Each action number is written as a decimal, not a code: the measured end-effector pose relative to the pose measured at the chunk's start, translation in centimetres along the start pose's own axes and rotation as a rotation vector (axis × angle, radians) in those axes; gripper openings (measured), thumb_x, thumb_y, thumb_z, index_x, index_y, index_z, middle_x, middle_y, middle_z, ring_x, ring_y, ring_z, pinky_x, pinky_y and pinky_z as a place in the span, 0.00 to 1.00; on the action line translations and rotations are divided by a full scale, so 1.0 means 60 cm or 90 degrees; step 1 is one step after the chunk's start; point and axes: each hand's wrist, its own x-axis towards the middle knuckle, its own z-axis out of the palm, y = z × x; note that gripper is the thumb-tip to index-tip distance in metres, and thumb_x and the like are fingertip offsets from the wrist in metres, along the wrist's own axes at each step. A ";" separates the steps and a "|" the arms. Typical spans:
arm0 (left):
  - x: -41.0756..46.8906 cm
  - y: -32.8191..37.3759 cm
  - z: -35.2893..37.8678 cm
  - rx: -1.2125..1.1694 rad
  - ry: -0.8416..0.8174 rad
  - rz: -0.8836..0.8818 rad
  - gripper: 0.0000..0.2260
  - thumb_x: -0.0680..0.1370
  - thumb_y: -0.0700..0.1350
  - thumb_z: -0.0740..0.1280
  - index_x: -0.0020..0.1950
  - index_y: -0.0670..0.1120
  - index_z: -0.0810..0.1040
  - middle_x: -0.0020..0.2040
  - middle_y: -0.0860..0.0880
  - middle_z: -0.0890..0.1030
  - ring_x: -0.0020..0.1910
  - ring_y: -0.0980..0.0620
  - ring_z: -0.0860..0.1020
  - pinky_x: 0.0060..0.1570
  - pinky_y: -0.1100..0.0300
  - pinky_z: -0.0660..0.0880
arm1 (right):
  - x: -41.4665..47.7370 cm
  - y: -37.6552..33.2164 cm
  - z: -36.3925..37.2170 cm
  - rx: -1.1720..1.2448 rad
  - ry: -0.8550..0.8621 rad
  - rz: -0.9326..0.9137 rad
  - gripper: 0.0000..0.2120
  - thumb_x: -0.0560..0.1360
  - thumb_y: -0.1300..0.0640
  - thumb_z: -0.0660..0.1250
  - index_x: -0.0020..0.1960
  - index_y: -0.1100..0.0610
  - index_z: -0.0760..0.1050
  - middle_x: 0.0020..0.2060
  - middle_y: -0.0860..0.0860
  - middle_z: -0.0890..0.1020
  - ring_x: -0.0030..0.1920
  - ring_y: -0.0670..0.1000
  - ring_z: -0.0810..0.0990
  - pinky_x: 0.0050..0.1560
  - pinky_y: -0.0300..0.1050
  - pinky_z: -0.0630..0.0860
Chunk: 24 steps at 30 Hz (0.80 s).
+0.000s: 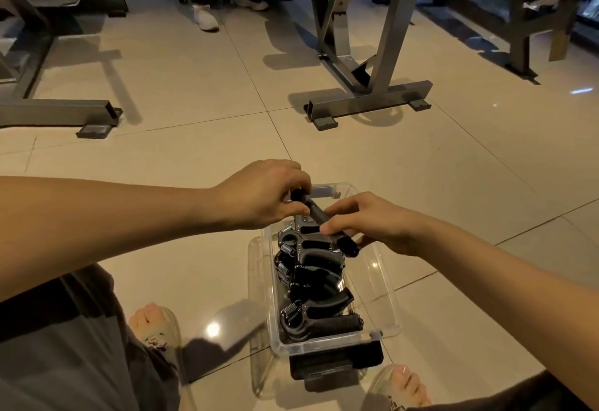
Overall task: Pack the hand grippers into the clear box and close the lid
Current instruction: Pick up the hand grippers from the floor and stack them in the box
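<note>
Both hands are on one gripper (319, 216), held over the far end of the box (387, 284). The left hand (259, 193) pinches its far handle tip; the right hand (372, 222) curls its fingers around the near handle. More grippers (312, 281) lie packed in a row inside the box, springs towards the left wall. The box sits on the tiled floor (194, 248) between the person's sandalled feet, with the clear lid (257, 313) just beside its left wall.
</note>
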 end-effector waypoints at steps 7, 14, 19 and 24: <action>0.019 -0.011 0.013 -0.024 -0.111 -0.031 0.14 0.79 0.57 0.67 0.52 0.47 0.82 0.43 0.52 0.80 0.40 0.54 0.75 0.38 0.59 0.71 | -0.009 0.007 -0.008 -0.147 0.108 -0.154 0.12 0.79 0.52 0.68 0.59 0.55 0.83 0.51 0.52 0.84 0.52 0.52 0.83 0.57 0.56 0.81; 0.036 -0.028 0.041 -0.275 -0.246 -0.171 0.16 0.80 0.55 0.67 0.48 0.42 0.83 0.40 0.45 0.82 0.37 0.54 0.76 0.39 0.59 0.74 | -0.025 0.041 0.014 -0.801 0.175 -0.358 0.33 0.69 0.30 0.67 0.67 0.47 0.74 0.58 0.45 0.78 0.61 0.50 0.74 0.64 0.51 0.71; 0.048 -0.037 0.093 -0.384 -0.350 -0.218 0.16 0.80 0.55 0.69 0.45 0.41 0.84 0.37 0.48 0.78 0.37 0.52 0.73 0.41 0.57 0.71 | -0.021 0.088 0.036 -0.847 0.170 -0.354 0.28 0.71 0.38 0.70 0.66 0.50 0.73 0.59 0.48 0.79 0.61 0.53 0.74 0.61 0.51 0.73; 0.063 -0.057 0.171 -0.388 -0.284 -0.216 0.12 0.80 0.51 0.69 0.53 0.43 0.85 0.46 0.44 0.84 0.44 0.52 0.80 0.45 0.56 0.77 | -0.008 0.154 0.048 -0.755 0.073 -0.243 0.28 0.72 0.39 0.70 0.68 0.49 0.71 0.60 0.46 0.76 0.59 0.51 0.74 0.53 0.48 0.78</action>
